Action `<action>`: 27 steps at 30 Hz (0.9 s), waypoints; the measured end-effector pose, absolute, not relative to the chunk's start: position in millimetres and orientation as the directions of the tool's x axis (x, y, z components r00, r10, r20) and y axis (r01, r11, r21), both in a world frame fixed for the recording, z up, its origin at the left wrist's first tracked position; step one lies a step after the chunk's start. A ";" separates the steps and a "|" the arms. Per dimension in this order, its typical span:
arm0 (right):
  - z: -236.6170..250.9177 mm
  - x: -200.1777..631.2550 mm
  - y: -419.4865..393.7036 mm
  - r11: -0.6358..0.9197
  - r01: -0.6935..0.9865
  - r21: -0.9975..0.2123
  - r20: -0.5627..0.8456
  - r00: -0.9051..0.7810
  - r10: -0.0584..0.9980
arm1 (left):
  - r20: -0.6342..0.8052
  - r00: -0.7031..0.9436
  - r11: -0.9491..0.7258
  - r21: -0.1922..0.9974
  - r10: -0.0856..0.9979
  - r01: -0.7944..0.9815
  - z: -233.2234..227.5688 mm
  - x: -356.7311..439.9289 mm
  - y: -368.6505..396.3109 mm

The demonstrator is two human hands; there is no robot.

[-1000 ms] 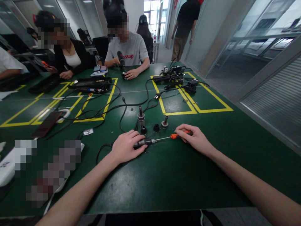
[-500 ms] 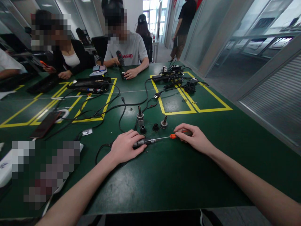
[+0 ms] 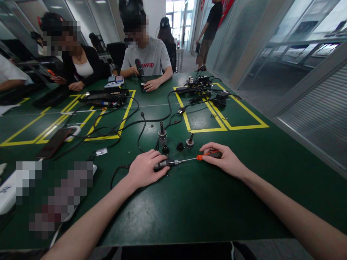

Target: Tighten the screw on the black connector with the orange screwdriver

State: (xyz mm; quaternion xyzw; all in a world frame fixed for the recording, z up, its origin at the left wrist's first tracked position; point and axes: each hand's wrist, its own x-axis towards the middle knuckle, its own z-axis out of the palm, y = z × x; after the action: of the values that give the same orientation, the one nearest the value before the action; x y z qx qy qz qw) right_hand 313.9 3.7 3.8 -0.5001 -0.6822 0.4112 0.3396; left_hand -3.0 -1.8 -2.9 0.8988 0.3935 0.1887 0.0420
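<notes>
At a green table [image 3: 189,202] marked with yellow tape, I work on a small dark cylindrical part [image 3: 162,164] lying flat on the surface. My left hand [image 3: 145,168] is curled over it, fingers pressed together and pinning it down. My right hand [image 3: 226,159] closes around the orange-and-black handle of a screwdriver [image 3: 195,157], whose thin metal shaft runs leftward and meets the end of the part just beside my left fingertips.

Just beyond the tool stand four small fittings: a tall metal one [image 3: 162,134], a short dark ring [image 3: 165,148], a black cap [image 3: 180,146] and a squat metal piece [image 3: 189,142]. Black cables [image 3: 141,124] loop across the table behind them, and a small white tag [image 3: 101,152] bears writing too small to read. A dark phone [image 3: 54,143] lies to my left.

Across the table, a person in a grey T-shirt [image 3: 149,59] printed with red letters, of which "ssup" can be read, holds a black microphone [image 3: 140,68]; another person in a black jacket [image 3: 81,68] sits beside them. A tangle of black adapters [image 3: 203,90] fills the far taped box.
</notes>
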 end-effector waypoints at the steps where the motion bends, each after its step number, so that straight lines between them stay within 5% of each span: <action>1: 3.6 314.0 3.9 0.172 0.412 -0.895 0.060 -0.270 0.961 | 0.307 0.620 -0.688 0.224 0.722 0.690 -2.8 -3.0 -1.8; 8: 2.1 311.9 2.6 0.114 0.423 -0.899 -0.017 -0.293 0.956 | 0.311 0.625 -0.694 0.211 0.716 0.689 -3.1 -3.0 -1.6; 15: 1.8 313.0 2.9 0.226 0.409 -0.884 0.135 -0.241 0.961 | 0.301 0.623 -0.688 0.220 0.722 0.692 -3.6 -3.3 -1.2; 22: 2.6 312.4 3.5 0.138 0.413 -0.900 0.017 -0.282 0.959 | 0.300 0.620 -0.685 0.221 0.725 0.694 -3.7 -3.5 -1.3; 27: 0.6 314.9 5.2 0.181 0.383 -0.906 0.074 -0.277 0.958 | 0.297 0.621 -0.685 0.224 0.726 0.694 -3.7 -3.4 -1.1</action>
State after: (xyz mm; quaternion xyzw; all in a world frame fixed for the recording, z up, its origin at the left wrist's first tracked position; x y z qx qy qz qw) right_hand 314.9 5.2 0.6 -0.4895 -0.6848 0.4120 0.3489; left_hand -3.4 -1.1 -3.7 0.8991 0.3947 0.1842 0.0439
